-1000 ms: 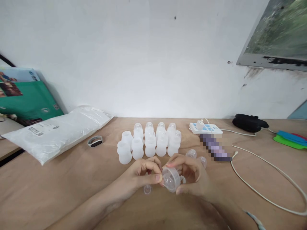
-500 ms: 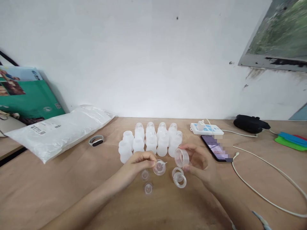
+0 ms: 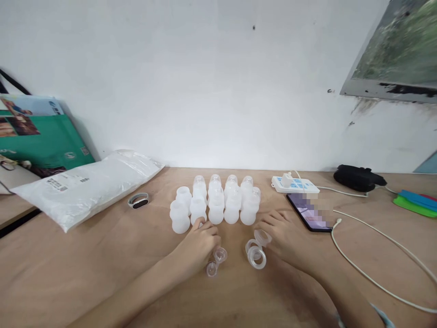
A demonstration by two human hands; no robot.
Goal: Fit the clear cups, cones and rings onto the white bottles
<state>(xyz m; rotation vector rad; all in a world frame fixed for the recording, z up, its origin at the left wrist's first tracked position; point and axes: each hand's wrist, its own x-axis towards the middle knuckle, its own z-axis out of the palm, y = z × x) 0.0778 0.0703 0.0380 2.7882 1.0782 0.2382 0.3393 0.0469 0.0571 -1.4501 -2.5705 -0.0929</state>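
My left hand [image 3: 202, 239] is palm down, its bent fingers apart and reaching to the base of a frosted white baby bottle [image 3: 198, 207] in the front row. Whether the fingertips touch it is hard to see. By its thumb side are a clear bottle nipple [image 3: 220, 255] and a second nipple [image 3: 211, 269]. My right hand [image 3: 280, 231] lies low over the table, fingers stretched out, beside a clear screw ring [image 3: 262, 238]. That ring leans against other clear rings [image 3: 256, 258]. Several more bottles [image 3: 215, 212] stand grouped behind, some with clear domed caps [image 3: 232, 181].
To the left lie a white plastic parcel [image 3: 88, 187] and a fitness band [image 3: 138, 200]. On the right are a phone [image 3: 307, 212], a power strip [image 3: 295, 184], a white cable [image 3: 382, 232] and a black case [image 3: 358, 177]. A wall [image 3: 218, 91] rises behind.
The left hand has lowered, leaving the nipple it held on the table and moving toward the bottles. The right hand has put the screw ring down by the other rings and spread flat.
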